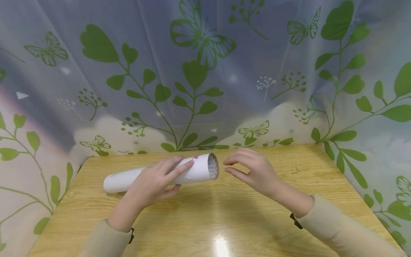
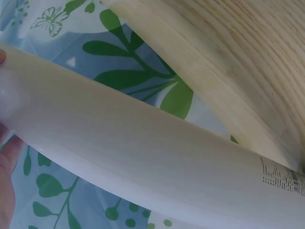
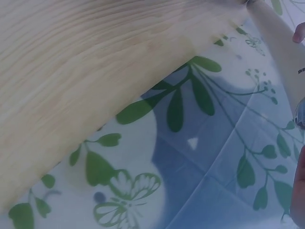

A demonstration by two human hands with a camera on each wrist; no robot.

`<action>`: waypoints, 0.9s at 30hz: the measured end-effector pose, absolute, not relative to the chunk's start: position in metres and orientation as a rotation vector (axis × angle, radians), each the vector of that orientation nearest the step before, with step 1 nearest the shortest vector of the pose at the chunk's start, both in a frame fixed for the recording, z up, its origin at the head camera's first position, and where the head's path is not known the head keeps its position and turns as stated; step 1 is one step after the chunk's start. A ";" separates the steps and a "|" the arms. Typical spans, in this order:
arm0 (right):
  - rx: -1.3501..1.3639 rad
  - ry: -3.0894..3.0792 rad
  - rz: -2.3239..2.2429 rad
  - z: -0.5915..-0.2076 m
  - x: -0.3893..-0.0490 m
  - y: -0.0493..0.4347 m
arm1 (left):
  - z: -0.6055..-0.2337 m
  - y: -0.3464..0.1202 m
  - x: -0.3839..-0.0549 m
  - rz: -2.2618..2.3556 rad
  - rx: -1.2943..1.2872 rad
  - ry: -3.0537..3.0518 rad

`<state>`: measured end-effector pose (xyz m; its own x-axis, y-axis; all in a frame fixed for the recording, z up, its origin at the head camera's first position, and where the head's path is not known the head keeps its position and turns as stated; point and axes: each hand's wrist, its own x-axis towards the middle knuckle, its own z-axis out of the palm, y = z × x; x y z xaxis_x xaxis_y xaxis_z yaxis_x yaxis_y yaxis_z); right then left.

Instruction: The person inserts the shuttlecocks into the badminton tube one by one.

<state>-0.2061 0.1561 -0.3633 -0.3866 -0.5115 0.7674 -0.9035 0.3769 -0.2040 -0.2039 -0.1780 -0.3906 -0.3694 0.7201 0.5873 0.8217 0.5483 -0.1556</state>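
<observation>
A long white tube (image 1: 199, 169) lies crosswise in the head view, its open end to the right and a red mark near that end. Inside the opening a silvery, jagged-edged lining or content shows; which one I cannot tell. My left hand (image 1: 157, 182) grips the tube from above, thumb on the near side. Small dark print marks the tube (image 2: 190, 148) in the left wrist view. Just right of the opening hovers my right hand (image 1: 257, 169), fingers loosely bent, thumb apart from them, holding nothing. The right wrist view catches the tube (image 3: 281, 52) at its edge.
A wooden table (image 1: 250, 225) with light grain lies under both hands. Behind it and along the sides hangs a curtain (image 1: 212, 89) printed with green leaves and butterflies. Dark bands show at both sleeve cuffs.
</observation>
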 end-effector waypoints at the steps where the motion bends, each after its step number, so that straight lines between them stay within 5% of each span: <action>1: 1.206 -2.037 0.830 -0.364 -0.206 0.159 | -0.391 -0.177 -0.204 -0.221 -1.242 -2.167; 27: 0.878 -2.210 0.746 -0.408 -0.199 0.240 | -0.434 -0.145 -0.219 -0.107 -1.310 -2.236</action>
<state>-0.1993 0.2398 -0.4079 -0.5735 -0.3801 0.7257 -0.7421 0.6162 -0.2637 -0.2189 -0.1447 -0.4343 -0.3805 0.7855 0.4880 0.8287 0.5239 -0.1972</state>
